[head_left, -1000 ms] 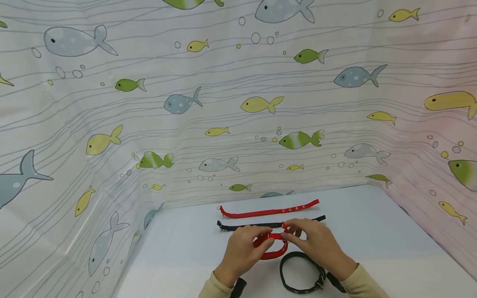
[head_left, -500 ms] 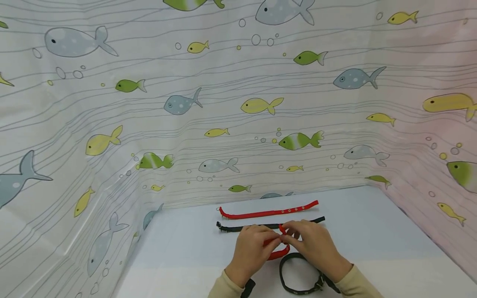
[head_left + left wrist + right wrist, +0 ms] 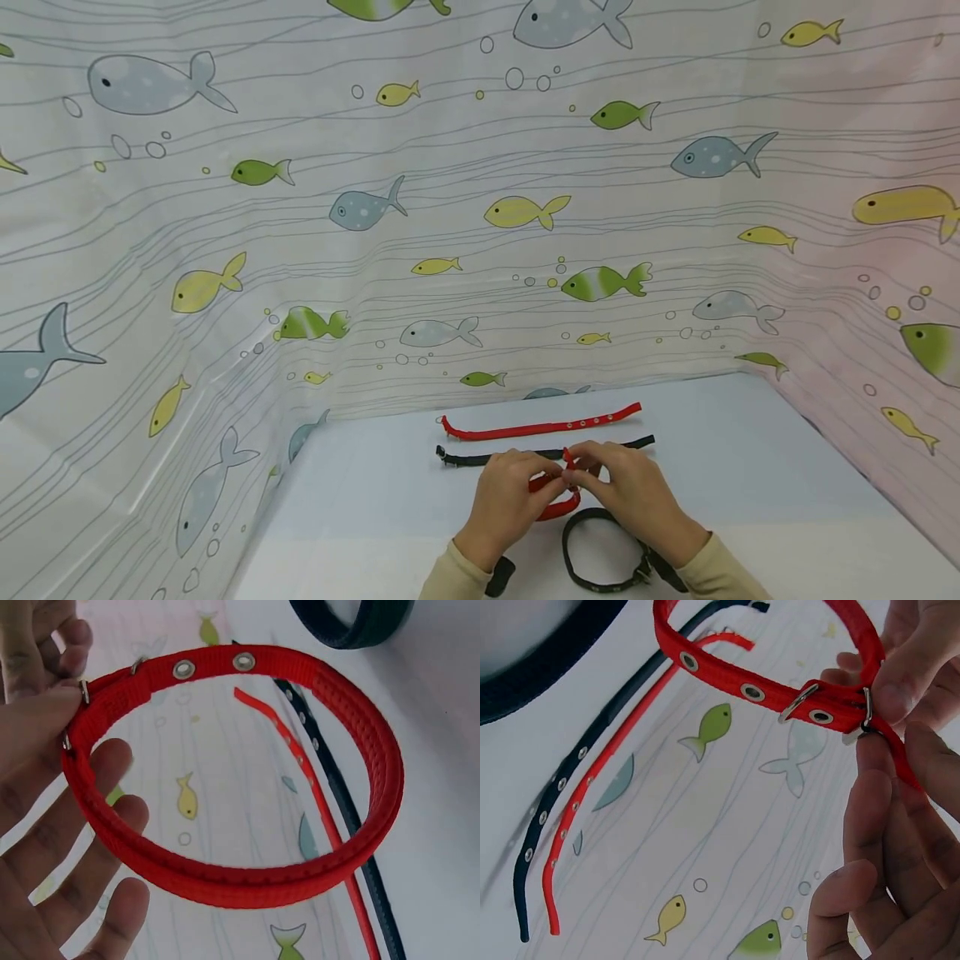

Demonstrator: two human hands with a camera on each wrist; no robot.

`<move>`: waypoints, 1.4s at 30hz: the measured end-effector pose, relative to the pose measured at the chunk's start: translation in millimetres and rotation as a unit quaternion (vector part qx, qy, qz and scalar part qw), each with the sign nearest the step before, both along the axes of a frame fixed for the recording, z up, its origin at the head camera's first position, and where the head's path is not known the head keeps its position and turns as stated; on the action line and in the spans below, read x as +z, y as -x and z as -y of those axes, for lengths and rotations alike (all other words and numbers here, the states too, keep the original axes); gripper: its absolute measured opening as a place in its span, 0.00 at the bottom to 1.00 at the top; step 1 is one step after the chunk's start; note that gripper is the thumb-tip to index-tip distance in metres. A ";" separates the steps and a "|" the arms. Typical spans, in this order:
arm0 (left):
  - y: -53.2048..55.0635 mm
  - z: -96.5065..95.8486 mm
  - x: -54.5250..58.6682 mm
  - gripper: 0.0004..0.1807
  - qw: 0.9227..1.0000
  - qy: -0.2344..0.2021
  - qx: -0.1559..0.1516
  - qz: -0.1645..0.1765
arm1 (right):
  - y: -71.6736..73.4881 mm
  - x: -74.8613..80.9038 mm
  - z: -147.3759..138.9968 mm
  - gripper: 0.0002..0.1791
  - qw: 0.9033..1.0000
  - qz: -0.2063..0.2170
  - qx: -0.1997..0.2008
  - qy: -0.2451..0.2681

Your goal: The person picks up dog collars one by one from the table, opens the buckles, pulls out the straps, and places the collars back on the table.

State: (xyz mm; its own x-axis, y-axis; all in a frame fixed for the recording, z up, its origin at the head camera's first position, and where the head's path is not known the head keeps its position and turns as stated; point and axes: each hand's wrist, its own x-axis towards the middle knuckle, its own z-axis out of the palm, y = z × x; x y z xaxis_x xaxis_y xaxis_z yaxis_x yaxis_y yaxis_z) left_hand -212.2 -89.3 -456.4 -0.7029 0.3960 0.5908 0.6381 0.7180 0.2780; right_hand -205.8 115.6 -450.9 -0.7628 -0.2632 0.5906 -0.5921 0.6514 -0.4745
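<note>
Red collar (image 3: 240, 889) above the table (image 3: 360, 500): your left hand (image 3: 510, 496) pinches it at the metal buckle (image 3: 868, 706), other fingers loosely spread, while your right hand (image 3: 628, 487) pinches the strap end (image 3: 906, 761) just past it.

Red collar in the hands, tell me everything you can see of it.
The red collar looks like woven webbing, with a thicker stitched band, metal-rimmed eyelets, a metal ring and a silvery buckle. It is bent into a loop, its strap end apparently threaded through the buckle. It is held up over a white table: the left hand grips it near the buckle, the right hand pinches the strap end.
</note>
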 end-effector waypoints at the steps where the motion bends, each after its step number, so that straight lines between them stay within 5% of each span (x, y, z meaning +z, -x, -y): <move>1: 0.1 0.5 -0.3 0.09 1.000 0.000 -0.004 0.001 | -0.2 -0.3 0.1 0.14 1.000 0.001 0.001 0.000; 9: 3.1 3.9 -3.0 0.09 0.999 0.000 -0.038 0.002 | -0.8 -1.5 -0.2 0.15 1.000 0.012 0.005 -0.012; 23: 3.3 1.5 -3.2 0.05 0.999 -0.014 -0.014 -0.044 | -0.4 -0.4 1.2 0.14 1.000 -0.016 0.012 0.003; 32: -8.2 -2.7 1.2 0.05 0.988 0.078 0.004 -0.133 | -0.4 0.8 4.1 0.17 0.998 -0.061 0.012 0.015; 42: -6.8 -5.0 -5.6 0.11 0.986 0.080 -0.029 -0.145 | -0.4 3.5 6.8 0.13 0.998 -0.045 0.026 0.030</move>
State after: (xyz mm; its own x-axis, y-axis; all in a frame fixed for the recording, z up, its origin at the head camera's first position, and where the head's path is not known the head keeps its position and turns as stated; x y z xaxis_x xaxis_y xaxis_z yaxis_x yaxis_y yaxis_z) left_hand -205.4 -84.3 -462.0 -0.4864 0.5355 0.6905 0.7156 0.6975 -0.0369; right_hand -205.4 108.8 -447.4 -0.6918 -0.2630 0.6725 -0.6668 0.5900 -0.4552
